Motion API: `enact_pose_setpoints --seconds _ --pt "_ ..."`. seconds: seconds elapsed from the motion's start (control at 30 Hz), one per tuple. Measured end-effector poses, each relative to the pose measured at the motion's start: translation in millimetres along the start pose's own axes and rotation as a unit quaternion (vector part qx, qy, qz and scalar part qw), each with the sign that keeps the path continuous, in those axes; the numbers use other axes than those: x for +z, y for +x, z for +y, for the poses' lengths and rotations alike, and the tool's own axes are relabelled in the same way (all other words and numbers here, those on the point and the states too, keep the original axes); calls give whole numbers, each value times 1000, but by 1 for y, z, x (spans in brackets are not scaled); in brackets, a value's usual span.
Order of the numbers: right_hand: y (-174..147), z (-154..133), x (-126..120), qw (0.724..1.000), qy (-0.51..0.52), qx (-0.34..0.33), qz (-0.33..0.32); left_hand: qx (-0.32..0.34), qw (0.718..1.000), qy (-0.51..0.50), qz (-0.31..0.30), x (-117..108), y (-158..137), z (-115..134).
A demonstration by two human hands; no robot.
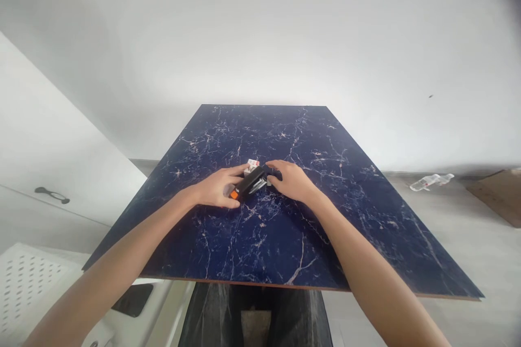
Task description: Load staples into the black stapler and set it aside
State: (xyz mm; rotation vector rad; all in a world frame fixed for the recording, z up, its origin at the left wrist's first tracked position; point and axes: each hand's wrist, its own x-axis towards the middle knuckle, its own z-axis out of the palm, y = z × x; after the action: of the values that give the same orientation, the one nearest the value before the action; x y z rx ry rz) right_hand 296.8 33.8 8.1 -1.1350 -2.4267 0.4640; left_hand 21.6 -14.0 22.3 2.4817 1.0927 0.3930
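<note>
Head view | left hand [215, 188] is gripping the orange-tipped end of a black stapler [249, 184] | stapler is lying mid-way across the dark blue marble table [325, 217], small white box [252, 165] just behind it | right hand [291, 180] is closing over the stapler's far end.

Dark blue marbled surface [285, 238], plain white wall behind it. Clear plastic bottle [431, 181] lying on the floor off right, cardboard sheet [499, 195] just past it.

Head view, down over table [325, 217]
</note>
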Motion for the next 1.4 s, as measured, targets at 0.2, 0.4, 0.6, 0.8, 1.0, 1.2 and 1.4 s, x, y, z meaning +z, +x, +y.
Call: enact_pose_setpoints --seconds 0.2,0.4,0.6,0.8,1.0,1.2,1.4 --pt "-1 7 -15 991 104 -35 -79 0 999 40 8 5 0 13" --pt "-1 3 -16 992 51 -20 -117 -38 991 96 80 4 9 -7" --pt "-2 9 -17 995 34 -1 -99 -58 984 89 144 12 2 -22" --pt "0 11 -7 997 53 33 -43 -72 965 110 227 14 -5 -27" --pt "3 9 -2 999 19 41 -22 -58 970 57 229 14 -3 -23" --pt "2 9 -4 999 5 39 -27 -56 980 -5 191 13 -11 -36" --pt "3 6 -3 999 -5 38 -35 -75 979 -8 187 13 -10 -35"
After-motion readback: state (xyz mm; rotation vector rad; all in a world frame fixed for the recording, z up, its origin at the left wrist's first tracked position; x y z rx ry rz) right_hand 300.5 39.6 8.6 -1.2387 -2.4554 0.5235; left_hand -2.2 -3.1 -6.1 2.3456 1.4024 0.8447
